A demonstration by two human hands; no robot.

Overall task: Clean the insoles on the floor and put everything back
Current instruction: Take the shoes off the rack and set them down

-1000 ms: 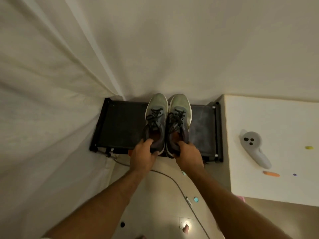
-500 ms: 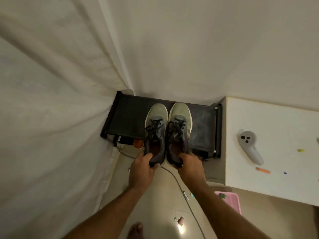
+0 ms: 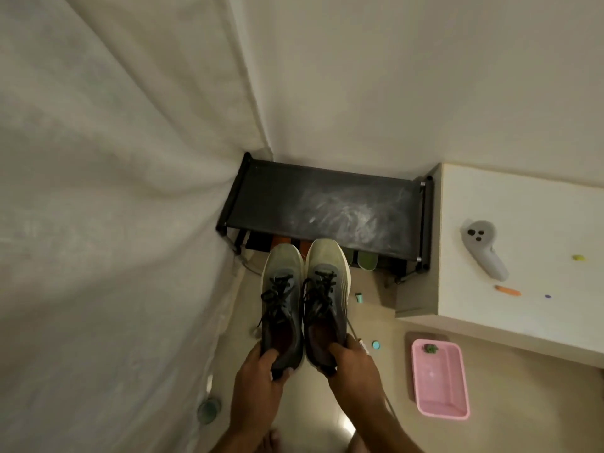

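Grey-green sneakers (image 3: 302, 305) are hanging side by side above the floor, near the black shoe rack (image 3: 327, 204); left hand (image 3: 258, 384) and right hand (image 3: 354, 371) are each gripping a heel. Probably fetching them down; next, extracting insoles.

Two sneakers (image 3: 302, 299) side by side, held before the shoe rack (image 3: 327, 204). Right of the rack a cabinet (image 3: 523, 308) carries a controller (image 3: 483, 250); a basin (image 3: 439, 380) lies on the floor before it.
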